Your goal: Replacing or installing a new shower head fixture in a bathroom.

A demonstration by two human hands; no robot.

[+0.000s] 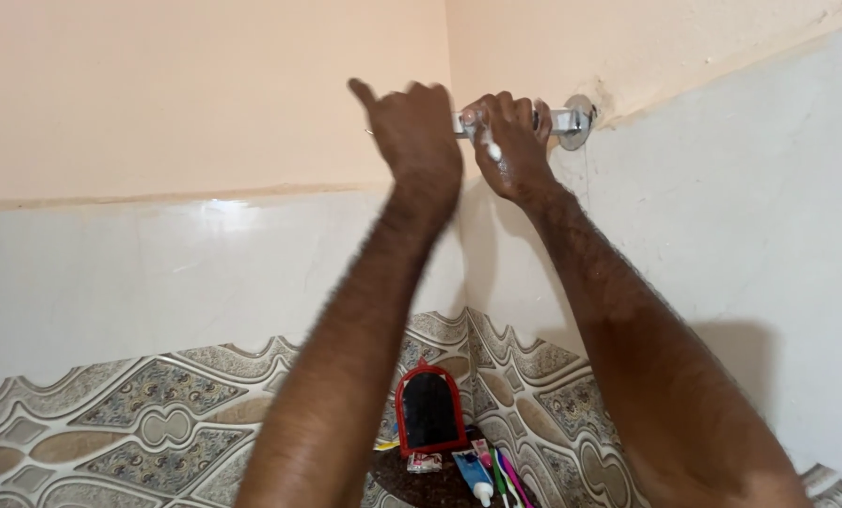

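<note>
While both arms were stretched upward into the corner of the room, the two hands met at a chrome bar [560,119] that was fixed high on the wall to the right. The bar lay level, and its long axis ran from its round wall mount [581,120] on the right toward the corner on the left, so it crossed in front of both hands from side to side. The right hand [508,143] was the nearer one to the mount; its fingers were curled over the bar and clenched on it, and some white foam was on the knuckles. The left hand [419,141] was just beside it, at the free end of the bar, with the fingers bent as if around that end and the thumb sticking out to the left; whether it really gripped the bar or only touched it, I could not tell, because the back of the hand hid the fingers. Only a short bare part of the bar showed, between the right hand and the mount. Far below, on a dark shelf in the corner, stood a small red mirror [430,411] with some tubes and toothbrushes [506,475] beside it.
</note>
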